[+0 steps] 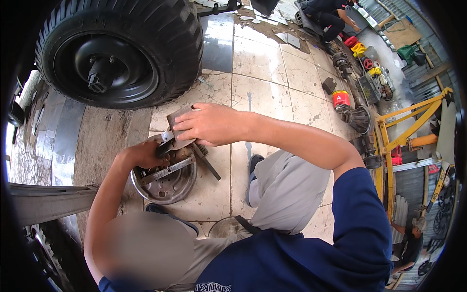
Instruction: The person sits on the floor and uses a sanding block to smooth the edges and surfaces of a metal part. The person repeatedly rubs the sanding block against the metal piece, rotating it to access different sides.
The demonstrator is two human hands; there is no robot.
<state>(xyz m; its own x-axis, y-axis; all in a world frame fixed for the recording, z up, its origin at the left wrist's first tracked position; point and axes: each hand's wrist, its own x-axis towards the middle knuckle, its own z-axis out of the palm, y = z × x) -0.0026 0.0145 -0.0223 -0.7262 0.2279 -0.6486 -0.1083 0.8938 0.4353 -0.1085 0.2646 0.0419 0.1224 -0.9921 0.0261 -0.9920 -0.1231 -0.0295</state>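
Observation:
A round metal brake backing plate (pixel 182 191), worn and rusty, lies on the tiled floor in front of me. Across it runs a flat metal bar (pixel 168 173), and a short dark rod (pixel 209 164) sticks out to its right. My left hand (pixel 145 155) is closed round a dark curved part at the plate's far side; its kind is partly hidden. Just beyond, my right hand (pixel 206 124) grips a flat brownish piece (pixel 178 118), fingers wrapped over its top. That piece meets the dark part between my hands. A coil spring (pixel 203 150) shows below the right hand.
A large tyre on its wheel (pixel 185 53) stands at the far left. A grey metal beam (pixel 53 199) juts in from the left. On the right are a red can (pixel 341 99), axle parts (pixel 357 119) and a yellow frame (pixel 389 141). Two other people are at the right.

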